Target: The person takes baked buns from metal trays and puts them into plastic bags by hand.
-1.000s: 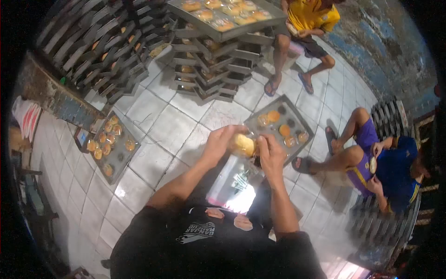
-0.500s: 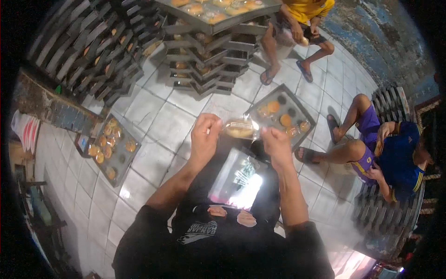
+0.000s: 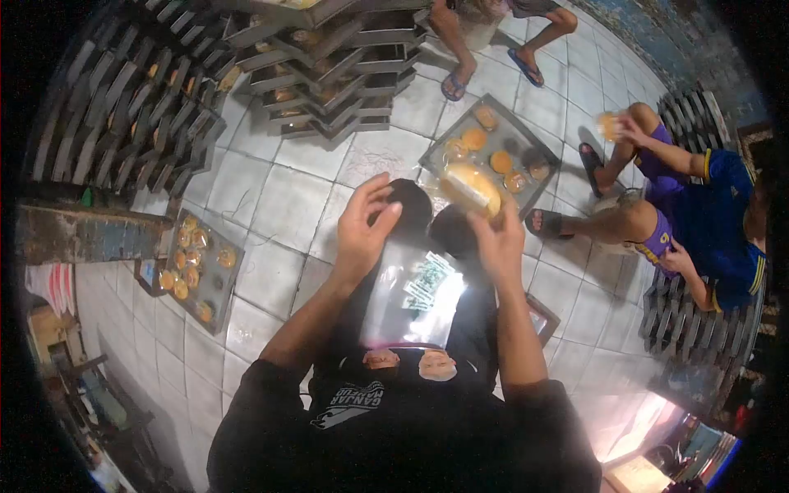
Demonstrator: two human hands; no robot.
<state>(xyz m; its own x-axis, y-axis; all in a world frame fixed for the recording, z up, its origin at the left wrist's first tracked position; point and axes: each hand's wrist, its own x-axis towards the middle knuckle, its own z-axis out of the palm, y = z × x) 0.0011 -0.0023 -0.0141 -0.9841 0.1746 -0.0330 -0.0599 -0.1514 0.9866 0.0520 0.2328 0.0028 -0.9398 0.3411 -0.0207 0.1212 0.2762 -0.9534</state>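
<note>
Head view: you look down past your black shirt [image 3: 460,427] at both hands, raised over your lap.
Bun: the wrapped bun [image 3: 472,186] sits at the fingertips of your right hand [image 3: 498,237], its near end between thumb and fingers, the rest tilting up and leftward beyond them.
Right fingers: narrow, pinching that near end.
Left fingers: your left hand [image 3: 362,228] is loosely curled with thumb and fingers parted, well apart from the bun.
Crust and film: rounded, elongated and golden, under clear, shiny plastic with a pale patch along its side.
Lap packaging: flat, clear plastic [image 3: 415,287] with greenish print lies between your forearms, glaring white at one edge.
Far tray: grey, shallow and rectangular, the tray [image 3: 462,121] carries round, browned buns [image 3: 500,162].
Left tray: another grey tray [image 3: 220,287] holds round, glossy pieces [image 3: 191,256].
Floor: pale, square tiles [image 3: 271,271], smooth, with dark joints.
</note>
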